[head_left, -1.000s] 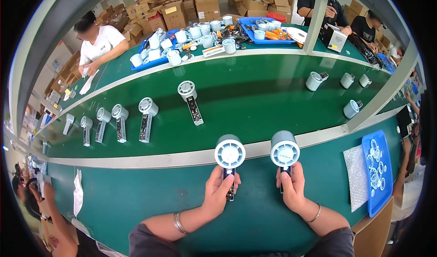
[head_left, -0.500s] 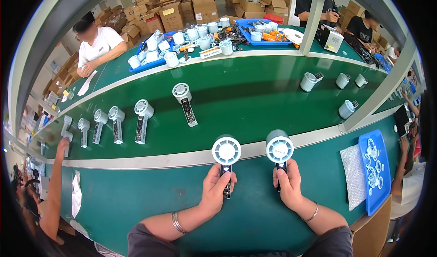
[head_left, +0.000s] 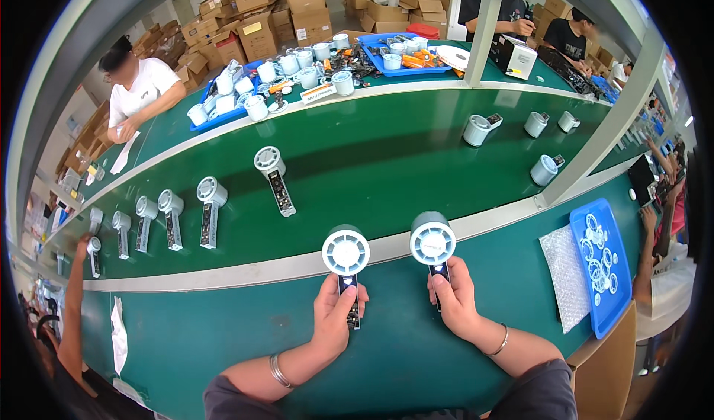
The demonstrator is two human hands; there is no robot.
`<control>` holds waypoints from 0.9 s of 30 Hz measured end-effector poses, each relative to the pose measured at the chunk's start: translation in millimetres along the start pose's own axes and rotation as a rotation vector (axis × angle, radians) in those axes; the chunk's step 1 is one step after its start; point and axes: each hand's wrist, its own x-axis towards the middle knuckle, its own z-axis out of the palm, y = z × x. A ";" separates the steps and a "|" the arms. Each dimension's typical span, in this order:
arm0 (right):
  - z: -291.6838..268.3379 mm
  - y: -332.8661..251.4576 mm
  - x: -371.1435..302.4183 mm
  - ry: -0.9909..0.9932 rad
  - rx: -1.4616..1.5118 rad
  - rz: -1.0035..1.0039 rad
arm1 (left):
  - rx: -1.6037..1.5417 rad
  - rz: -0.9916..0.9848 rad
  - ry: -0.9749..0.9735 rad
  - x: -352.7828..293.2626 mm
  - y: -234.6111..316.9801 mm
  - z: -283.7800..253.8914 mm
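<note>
My left hand (head_left: 332, 314) is closed around the handle of a pale blue handheld fan (head_left: 346, 251), thumb on the front. Its round vented head points up, and dark electronics show in the open handle. In my right hand (head_left: 459, 301) is a second handheld fan (head_left: 433, 243), gripped by its handle the same way, its grille facing me. Both fans are upright and apart, above the near edge of the green belt (head_left: 387, 174). Beyond them on the belt lies a similar fan (head_left: 268, 159) with its circuit board exposed.
Several more fans (head_left: 212, 191) lie in a row at left, near a co-worker's hand (head_left: 83, 245). Fan heads (head_left: 477, 130) lie at right. A blue tray (head_left: 621, 286) of clear rings sits beside bubble wrap (head_left: 563, 279). A metal post (head_left: 483, 33) rises beyond the belt.
The whole view has shifted, so most things appear farther left. Both hands keep their fans in much the same pose. At far left, the co-worker's hand has moved beside a fan.
</note>
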 end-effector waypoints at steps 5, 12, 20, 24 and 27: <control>-1.7 0.7 0.3 -0.010 -0.017 0.009 | 0.004 0.002 -0.014 1.6 -1.5 -1.3; -2.9 0.3 0.7 -0.027 -0.004 0.028 | 0.009 0.002 -0.013 1.5 -2.9 -0.9; -4.8 -0.6 0.8 -0.035 0.016 0.027 | 0.014 -0.007 -0.032 1.9 -4.1 0.1; -5.0 0.0 1.2 -0.011 -0.003 0.037 | 0.019 0.001 -0.025 1.5 -4.3 1.4; -4.4 -1.2 1.8 0.003 0.003 0.046 | 0.019 0.022 -0.034 2.2 -6.6 0.4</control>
